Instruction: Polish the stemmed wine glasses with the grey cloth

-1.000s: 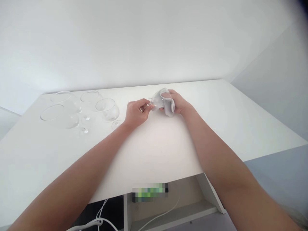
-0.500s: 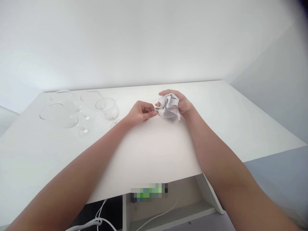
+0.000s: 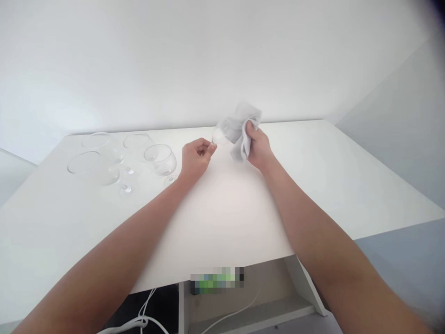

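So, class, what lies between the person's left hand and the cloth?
In the head view, a blurred clear glass shows between the left hand and the light grey cloth.

Indoor room, home or office unclear, white desk [image 3: 225, 222], open compartment [image 3: 264, 313] beneath, white cables [image 3: 142, 320], pale wall [image 3: 208, 55]

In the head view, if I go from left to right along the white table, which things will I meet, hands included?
Front-left clear round-rimmed glass, the right of the two clear back glasses, rightmost clear glass of the group, left hand, blurred clear glass held in it, crumpled light-grey fabric cloth, right hand.
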{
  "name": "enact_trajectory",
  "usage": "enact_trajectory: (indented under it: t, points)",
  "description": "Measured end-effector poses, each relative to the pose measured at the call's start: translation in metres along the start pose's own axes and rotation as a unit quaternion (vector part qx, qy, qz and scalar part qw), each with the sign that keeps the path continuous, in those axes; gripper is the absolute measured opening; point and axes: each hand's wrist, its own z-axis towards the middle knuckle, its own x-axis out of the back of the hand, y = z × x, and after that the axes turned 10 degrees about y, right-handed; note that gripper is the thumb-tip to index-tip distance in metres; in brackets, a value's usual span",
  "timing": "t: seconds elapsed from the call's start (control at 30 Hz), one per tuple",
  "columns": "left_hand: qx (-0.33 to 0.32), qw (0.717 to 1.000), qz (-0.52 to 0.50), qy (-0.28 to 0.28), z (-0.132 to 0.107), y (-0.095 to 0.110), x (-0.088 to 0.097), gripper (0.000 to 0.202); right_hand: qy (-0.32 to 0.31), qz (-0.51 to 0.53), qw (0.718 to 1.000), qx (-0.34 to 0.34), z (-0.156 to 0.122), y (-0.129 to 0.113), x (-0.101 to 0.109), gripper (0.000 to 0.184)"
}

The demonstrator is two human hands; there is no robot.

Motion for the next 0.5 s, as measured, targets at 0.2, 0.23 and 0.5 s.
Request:
enact_trajectory:
  t: [0.2, 0.23, 0.5]
  points:
    - [0.008, 1.0, 0.001, -0.007, 0.002, -0.006, -0.002, 0.037, -0.126, -0.267, 0.925, 0.238, -0.018, -0.01, -0.022, 0.044]
    - [-0.011, 1.0, 0.008, -0.009, 0.001, -0.005, -0.003, 0.038, -0.133, -0.305, 0.906, 0.263, -0.018, -0.011, -0.023, 0.039]
    - [-0.138, 0.98, 0.115, -0.087, -0.008, -0.004, -0.008, 0.02, 0.026, -0.23, 0.971, 0.066, -0.012, -0.003, -0.011, 0.034]
